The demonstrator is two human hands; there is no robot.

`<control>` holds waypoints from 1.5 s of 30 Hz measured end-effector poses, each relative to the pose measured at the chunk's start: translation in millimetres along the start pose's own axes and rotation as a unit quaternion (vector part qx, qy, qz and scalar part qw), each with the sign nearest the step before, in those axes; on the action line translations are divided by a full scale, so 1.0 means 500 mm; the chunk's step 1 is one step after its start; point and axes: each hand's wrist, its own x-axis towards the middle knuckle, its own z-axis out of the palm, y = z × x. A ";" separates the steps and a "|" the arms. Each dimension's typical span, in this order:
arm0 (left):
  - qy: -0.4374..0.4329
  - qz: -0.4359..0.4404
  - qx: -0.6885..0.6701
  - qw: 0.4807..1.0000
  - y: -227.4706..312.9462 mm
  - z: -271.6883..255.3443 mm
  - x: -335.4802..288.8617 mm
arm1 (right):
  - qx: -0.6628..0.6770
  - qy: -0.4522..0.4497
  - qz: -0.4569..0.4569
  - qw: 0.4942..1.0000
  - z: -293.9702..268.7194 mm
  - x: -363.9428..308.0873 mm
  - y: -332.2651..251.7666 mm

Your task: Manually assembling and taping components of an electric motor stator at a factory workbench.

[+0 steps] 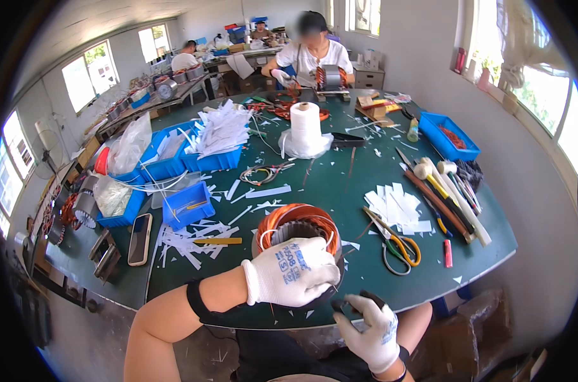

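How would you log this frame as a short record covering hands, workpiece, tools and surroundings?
left hand: white-gloved, over the orange-wound ring
right hand: white-gloved, apart from the ring; dark material at fingertips, grip unclear
right of ring: scissors, white strips
left of ring: phone, small blue bin
beyond ring: white spool
across table: a seated co-worker

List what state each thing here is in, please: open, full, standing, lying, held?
Left hand: gloved, fingers curled, over the wound ring
Right hand: gloved, fingers bent, grip unclear
Wound ring: opening upward, partly covered
White cone: standing upright
Paper-strip bin: open, heaped above its rim
Small blue box: open, yellow items inside
Right-side blue bin: open, reddish contents
Scissors: lying, not held
Phone: lying flat, screen unclear
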 end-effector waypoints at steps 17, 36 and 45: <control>0.020 0.011 0.022 1.000 -0.005 0.023 -0.009 | 0.055 -0.002 0.079 0.995 0.022 -0.008 -0.003; 0.031 0.011 0.011 0.999 -0.011 0.008 -0.009 | 0.670 -0.160 0.314 0.653 0.031 0.027 0.030; 0.068 0.018 0.004 0.997 -0.014 0.023 -0.013 | 0.470 -0.085 0.307 0.823 0.029 0.037 0.006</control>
